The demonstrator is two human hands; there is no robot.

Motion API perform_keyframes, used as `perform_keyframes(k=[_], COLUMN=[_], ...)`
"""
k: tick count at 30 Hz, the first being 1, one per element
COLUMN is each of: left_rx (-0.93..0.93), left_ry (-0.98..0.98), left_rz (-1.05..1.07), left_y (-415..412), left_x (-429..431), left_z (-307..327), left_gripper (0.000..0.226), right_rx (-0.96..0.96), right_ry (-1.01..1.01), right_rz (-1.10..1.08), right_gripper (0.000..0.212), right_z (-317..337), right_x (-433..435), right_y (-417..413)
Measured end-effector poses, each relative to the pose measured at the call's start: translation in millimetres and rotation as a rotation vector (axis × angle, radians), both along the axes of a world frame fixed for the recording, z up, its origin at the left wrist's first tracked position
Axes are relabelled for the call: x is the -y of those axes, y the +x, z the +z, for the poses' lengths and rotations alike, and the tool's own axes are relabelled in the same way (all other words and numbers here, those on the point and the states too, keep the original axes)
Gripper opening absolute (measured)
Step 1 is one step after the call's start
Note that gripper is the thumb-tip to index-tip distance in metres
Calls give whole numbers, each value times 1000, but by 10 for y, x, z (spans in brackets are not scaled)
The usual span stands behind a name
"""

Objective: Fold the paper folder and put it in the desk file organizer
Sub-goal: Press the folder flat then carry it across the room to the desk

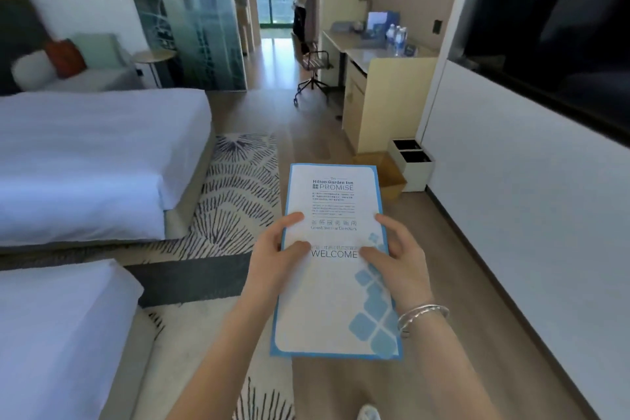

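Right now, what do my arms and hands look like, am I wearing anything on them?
Both forearms are bare, no sleeves in view. The right wrist carries thin silver bangles. The left hand and right hand have no gloves, and no rings show.

Beds [85, 153] left, desk [381, 58] ahead right, chair [312, 65] btwn.

Both forearms reach forward from the bottom of the view, bare, converging on the paper folder [335, 259]; the left hand [276, 257] takes a grip on the folder's left edge, thumb laid over its front face, the other fingers hidden behind; the right hand [395, 256] mirrors it on the folder's right edge, thumb on the front near the printed word (WELCOME); silver bangles [422, 317] ring the right wrist, just beside the folder's lower right corner.
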State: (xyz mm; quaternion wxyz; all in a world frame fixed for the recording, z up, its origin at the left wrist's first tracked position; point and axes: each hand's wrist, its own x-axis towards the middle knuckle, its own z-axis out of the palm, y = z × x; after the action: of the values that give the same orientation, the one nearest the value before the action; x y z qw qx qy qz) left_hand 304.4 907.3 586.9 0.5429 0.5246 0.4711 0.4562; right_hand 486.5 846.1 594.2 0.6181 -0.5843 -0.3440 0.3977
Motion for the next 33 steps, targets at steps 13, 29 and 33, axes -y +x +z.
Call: perform_keyframes(k=[13,29,33], left_rx=[82,153,151], left_ry=[-74,-47,-43], left_rz=[179,178,147], left_y=[1330,1514,1550], left_x=[-1902,-5372,-6356], left_z=[208,-179,-110], left_gripper=[43,42,43], right_rx=[-114,-62,-40], right_ry=[-24,-15,-16], right_rz=[213,225,198], right_gripper=[53,56,55], right_z=[101,-238,-158], right_x=[-2299,-5830,-6705], right_y=[1446,1676,1743])
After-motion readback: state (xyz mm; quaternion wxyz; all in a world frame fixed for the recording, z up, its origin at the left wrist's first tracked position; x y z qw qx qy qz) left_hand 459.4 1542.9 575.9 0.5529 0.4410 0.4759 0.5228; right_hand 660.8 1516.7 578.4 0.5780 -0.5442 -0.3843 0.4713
